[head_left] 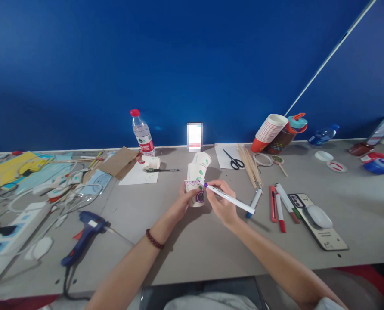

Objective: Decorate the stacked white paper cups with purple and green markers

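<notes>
My left hand (181, 201) is wrapped round a white paper cup (191, 199) that bears purple curls and a dark purple round mark. Above it, more white paper cups (196, 171) with green prints continue in line, seemingly joined to it. A purple-tipped white marker (232, 199) is gripped in my right hand (222, 202), its tip at the cup's right side near the purple curls. Whether the tip touches the cup I cannot tell. A second marker, with a blue cap (250, 214), lies just right of my right hand.
To the left are a blue glue gun (85, 234), a power strip (16, 241) and a water bottle (143, 133). Scissors (235, 161), wooden sticks (250, 168) and stacked paper cups (269, 131) stand or lie right. A red cutter (273, 204) and a phone (329, 234) are nearer.
</notes>
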Tool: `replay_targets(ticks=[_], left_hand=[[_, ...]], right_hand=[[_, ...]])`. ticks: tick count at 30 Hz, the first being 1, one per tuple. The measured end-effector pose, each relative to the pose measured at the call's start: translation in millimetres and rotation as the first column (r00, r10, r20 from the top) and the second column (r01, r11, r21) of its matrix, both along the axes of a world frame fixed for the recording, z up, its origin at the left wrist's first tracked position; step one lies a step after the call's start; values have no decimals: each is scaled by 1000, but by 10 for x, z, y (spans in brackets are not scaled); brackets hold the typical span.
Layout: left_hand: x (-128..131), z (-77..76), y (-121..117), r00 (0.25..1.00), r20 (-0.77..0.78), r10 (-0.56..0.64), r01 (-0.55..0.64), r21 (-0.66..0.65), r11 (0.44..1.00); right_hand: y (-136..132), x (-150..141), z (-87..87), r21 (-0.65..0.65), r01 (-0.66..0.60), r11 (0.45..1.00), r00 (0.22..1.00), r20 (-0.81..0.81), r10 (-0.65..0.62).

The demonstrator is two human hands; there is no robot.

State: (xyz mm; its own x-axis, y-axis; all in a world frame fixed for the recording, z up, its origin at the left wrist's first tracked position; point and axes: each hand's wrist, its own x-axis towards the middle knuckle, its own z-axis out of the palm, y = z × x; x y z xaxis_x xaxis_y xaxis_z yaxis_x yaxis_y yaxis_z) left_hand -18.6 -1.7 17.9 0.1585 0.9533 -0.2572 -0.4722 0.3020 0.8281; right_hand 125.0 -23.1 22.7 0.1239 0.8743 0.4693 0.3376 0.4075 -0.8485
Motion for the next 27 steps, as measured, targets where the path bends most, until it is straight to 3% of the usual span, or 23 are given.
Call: replay_targets(ticks=[27], left_hand=[[3,-47,11,1000,22,19,-19,-8,1000]], right_hand=[[8,-1,-6,-5,5,1000,1000,-15,-5]])
